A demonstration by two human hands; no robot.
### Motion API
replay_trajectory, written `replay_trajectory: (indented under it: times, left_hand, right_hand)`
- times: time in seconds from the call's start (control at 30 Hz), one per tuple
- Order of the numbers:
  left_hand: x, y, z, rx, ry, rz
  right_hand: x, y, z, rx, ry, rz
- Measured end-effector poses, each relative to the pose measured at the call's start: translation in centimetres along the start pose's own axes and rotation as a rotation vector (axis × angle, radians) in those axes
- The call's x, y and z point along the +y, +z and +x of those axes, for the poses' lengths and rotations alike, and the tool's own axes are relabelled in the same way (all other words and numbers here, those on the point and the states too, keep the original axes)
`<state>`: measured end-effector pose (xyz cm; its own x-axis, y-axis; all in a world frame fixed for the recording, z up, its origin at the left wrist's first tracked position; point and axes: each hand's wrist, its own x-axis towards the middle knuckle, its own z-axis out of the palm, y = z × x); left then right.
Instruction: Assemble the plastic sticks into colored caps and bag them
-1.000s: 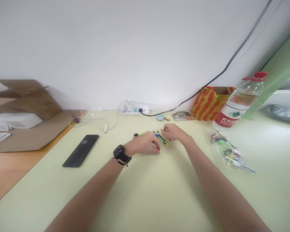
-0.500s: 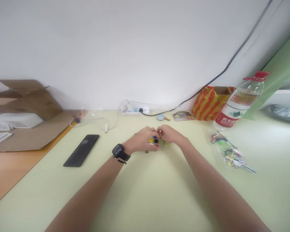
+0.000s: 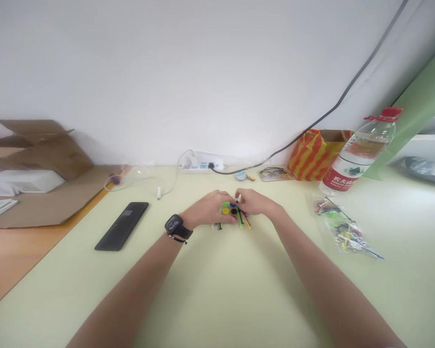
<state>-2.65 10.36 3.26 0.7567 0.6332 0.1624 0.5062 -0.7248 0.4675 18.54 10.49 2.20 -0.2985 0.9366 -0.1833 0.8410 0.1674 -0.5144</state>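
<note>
My left hand, with a black watch on its wrist, curls around a small toy with coloured round discs in yellow, black, blue, red and green. Its fingers hide part of it. Thin coloured sticks, green, yellow and dark, jut out at its right side, and a few darker tips show below my left palm. Against that right side, my right hand pinches with thumb and forefinger at a small dark tip by the discs; the fingers mostly cover what they grip.
On the right are a clear bag of coloured pieces, a water bottle and a striped paper bag. Glasses and a power strip lie by the wall. A black phone and an open cardboard box are left.
My left hand has shifted slightly left with the toy. More sticks now show between the hands, and my right fingers have a different pinch at the toy's side.
</note>
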Motion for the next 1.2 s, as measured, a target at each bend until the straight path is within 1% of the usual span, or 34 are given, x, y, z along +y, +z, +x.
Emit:
replay_trajectory:
  times: [0.17, 0.37, 0.47, 0.57, 0.67, 0.8, 0.87, 0.97, 1.03, 1.2]
  left_hand:
    - [-0.3, -0.3, -0.1, 0.011, -0.013, 0.011]
    - [0.6, -0.2, -0.1, 0.041, 0.005, -0.014]
    - [0.5, -0.5, -0.1, 0.049, 0.005, 0.000]
    - [-0.1, -0.8, -0.2, 0.050, -0.007, 0.036]
    - [-0.8, -1.3, -0.4, 0.081, -0.034, 0.063]
    - [-2.2, -2.4, -0.9, 0.171, -0.133, 0.047]
    - [-3.3, -2.9, -1.3, 0.191, -0.192, 0.046]
    - [-4.9, -3.2, -1.8, 0.156, -0.271, 0.068]
    - [-5.5, -2.9, -1.9, 0.114, -0.279, 0.086]
    - [-5.3, -1.9, -1.7, 0.036, -0.260, 0.078]
  right_hand:
    - [0.1, -0.7, -0.3, -0.026, 0.023, 0.003]
    - [-0.2, -0.2, -0.1, -0.034, -0.005, -0.042]
    - [-0.3, 0.0, -0.1, -0.038, -0.004, -0.050]
    - [-0.3, 0.0, -0.1, -0.044, -0.001, -0.045]
    - [-0.3, -0.2, -0.1, -0.044, 0.003, -0.031]
    - [-0.4, -1.0, -0.5, -0.034, 0.016, -0.006]
    - [-0.5, -1.4, -0.9, -0.063, 0.031, 0.021]
    - [-0.6, -2.1, -1.5, -0.154, 0.050, 0.079]
    - [-0.6, -2.3, -1.7, -0.188, 0.058, 0.103]
    - [-0.5, -2.2, -1.6, -0.174, 0.100, 0.079]
